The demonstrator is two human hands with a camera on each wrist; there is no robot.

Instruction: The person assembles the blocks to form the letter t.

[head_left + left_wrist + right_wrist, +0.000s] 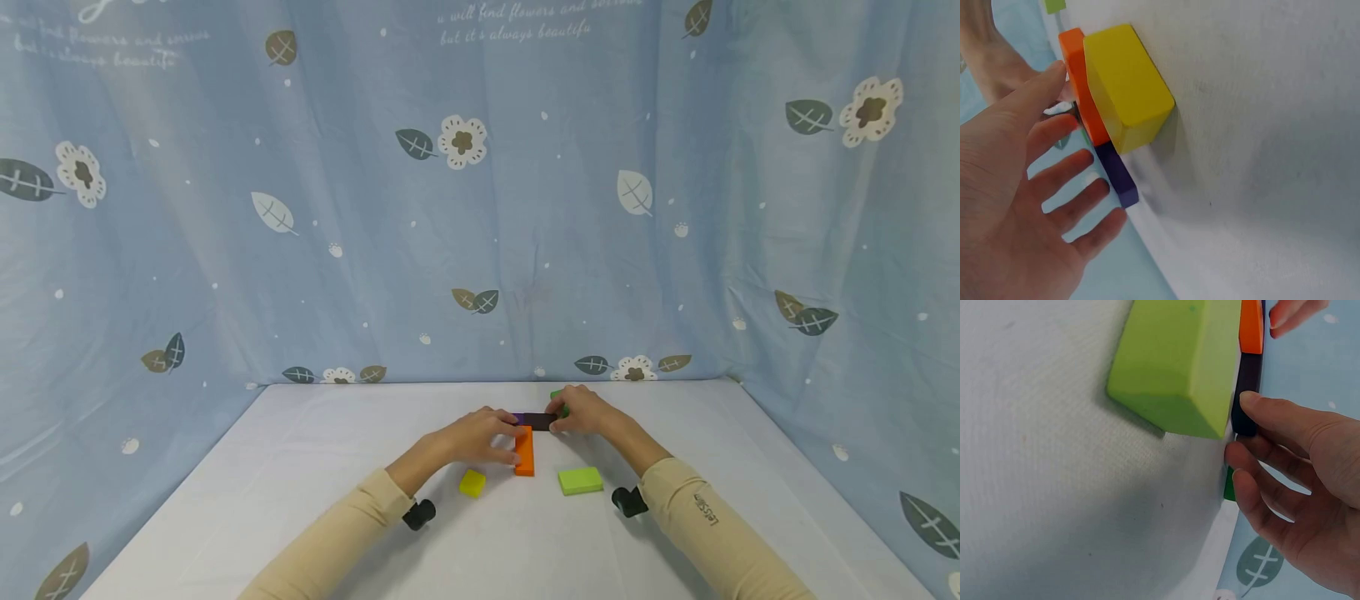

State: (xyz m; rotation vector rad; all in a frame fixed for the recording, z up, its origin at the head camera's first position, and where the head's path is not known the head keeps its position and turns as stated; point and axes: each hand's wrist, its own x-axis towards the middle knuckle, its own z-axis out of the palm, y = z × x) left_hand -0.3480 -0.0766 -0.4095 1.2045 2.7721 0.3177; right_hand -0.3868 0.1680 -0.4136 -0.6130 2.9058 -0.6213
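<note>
A long dark purple block lies crosswise toward the back of the white table. My right hand grips its right end, with the thumb on the near face and fingers behind. An orange block runs from the purple block's left part toward the front. Beside it is my left hand, its fingers loosely spread and fairly straight; in the left wrist view the thumb tip overlaps the orange block's edge. Partly hidden behind my right fingers is a green block.
A yellow block stands in front of my left hand. The lime green block lies in front of my right hand. Blue patterned cloth hangs behind and along both sides of the white table.
</note>
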